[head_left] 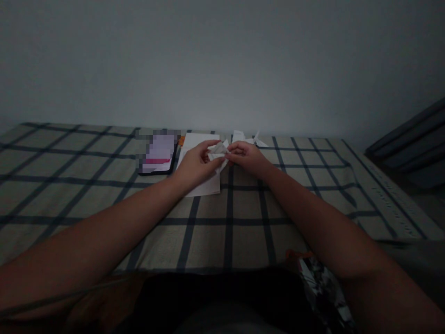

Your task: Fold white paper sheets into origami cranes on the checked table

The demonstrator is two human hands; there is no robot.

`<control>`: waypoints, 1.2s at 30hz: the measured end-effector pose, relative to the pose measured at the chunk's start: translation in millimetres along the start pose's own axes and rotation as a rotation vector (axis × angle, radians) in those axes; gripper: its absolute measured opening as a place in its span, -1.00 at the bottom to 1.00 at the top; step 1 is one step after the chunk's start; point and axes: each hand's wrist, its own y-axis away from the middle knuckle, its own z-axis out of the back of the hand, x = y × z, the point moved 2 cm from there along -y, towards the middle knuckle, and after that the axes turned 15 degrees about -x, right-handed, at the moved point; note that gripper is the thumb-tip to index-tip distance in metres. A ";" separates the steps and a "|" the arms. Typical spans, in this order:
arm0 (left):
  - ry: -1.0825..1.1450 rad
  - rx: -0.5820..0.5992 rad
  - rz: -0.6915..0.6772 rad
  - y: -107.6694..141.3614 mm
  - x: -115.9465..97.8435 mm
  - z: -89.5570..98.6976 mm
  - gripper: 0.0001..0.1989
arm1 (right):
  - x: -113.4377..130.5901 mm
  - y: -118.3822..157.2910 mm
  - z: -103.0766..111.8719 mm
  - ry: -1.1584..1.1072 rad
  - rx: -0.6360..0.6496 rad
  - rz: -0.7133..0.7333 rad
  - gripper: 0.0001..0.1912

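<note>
Between my two hands is a small folded piece of white paper (pixel 218 149). My left hand (pixel 196 162) grips its left side, with the thumb in front and the fingers behind. At its right edge, my right hand (pixel 246 156) pinches the paper between thumb and fingers. Beneath my left hand lies a stack of white paper sheets (pixel 205 188) on the checked cloth. Just behind my right hand are folded white paper pieces (pixel 261 141), one with pointed tips. Dim light hides the finer folds.
A phone (pixel 159 153) with a lit, blurred screen lies left of the sheets, near a small orange item (pixel 181 140). The checked cloth (pixel 104 185) covers the surface up to a grey wall (pixel 222 60). Dark slatted furniture (pixel 413 144) stands at the right.
</note>
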 end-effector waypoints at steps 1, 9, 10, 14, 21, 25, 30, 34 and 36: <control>-0.081 -0.051 -0.073 0.1 -4.2 3.3 -0.46 | -0.3 -0.2 0.6 -0.007 0.000 -0.009 -0.69; -0.149 -0.042 -0.288 -3.2 -15.2 9.8 -0.68 | 2.0 2.4 0.0 0.018 0.063 0.002 -0.72; -0.139 -0.039 -0.275 -3.1 -13.5 9.2 -0.69 | 1.7 2.6 -0.5 0.027 0.078 0.007 -0.72; -0.165 -0.063 -0.251 -0.4 -12.1 9.0 -0.74 | 1.3 3.8 -0.7 0.051 0.127 0.051 -0.72; -0.182 -0.064 -0.230 1.7 -16.9 11.6 -0.78 | 14.8 6.9 4.0 0.228 0.001 0.281 -0.66; -0.190 -0.057 -0.237 1.0 -15.0 11.6 -0.77 | 18.4 6.1 5.6 0.270 -0.039 0.328 -0.63; -0.197 -0.037 -0.189 1.0 -13.5 10.5 -0.75 | 17.7 6.0 5.0 0.317 -0.034 0.355 -0.64; -0.142 -0.031 -0.141 0.7 -13.9 8.9 -0.71 | 18.4 7.1 4.3 0.342 -0.046 0.370 -0.63; -0.110 -0.034 -0.127 0.6 -13.5 8.2 -0.71 | 18.9 7.7 3.9 0.343 -0.035 0.372 -0.63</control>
